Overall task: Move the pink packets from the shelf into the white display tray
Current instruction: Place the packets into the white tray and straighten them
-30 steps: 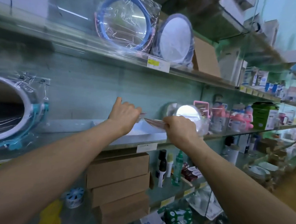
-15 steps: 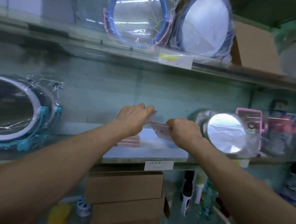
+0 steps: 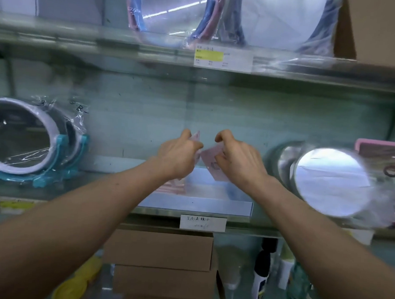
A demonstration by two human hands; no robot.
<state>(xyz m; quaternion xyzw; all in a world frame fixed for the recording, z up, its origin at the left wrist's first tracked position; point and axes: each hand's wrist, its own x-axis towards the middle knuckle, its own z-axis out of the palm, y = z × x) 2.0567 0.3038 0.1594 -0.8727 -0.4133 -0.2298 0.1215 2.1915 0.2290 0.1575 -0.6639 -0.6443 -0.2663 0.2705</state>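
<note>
Seen from the head camera, both hands hover above the white tray [image 3: 195, 206], which sits on the glass shelf [image 3: 52, 194]. The left hand [image 3: 180, 155] curls round a thin pink packet [image 3: 195, 135], only a sliver of it showing above the knuckles. The right hand [image 3: 239, 160] pinches a second pink packet [image 3: 210, 163] by its edge, tilted over the tray. More pink packets [image 3: 171, 187] lie at the tray's left end. The held ones look thin and slick, so a light pinch could let one slip behind the tray or off the shelf front. A wrapped round mirror [image 3: 330, 181] stands near the right forearm, where a wide swing could knock it.
</note>
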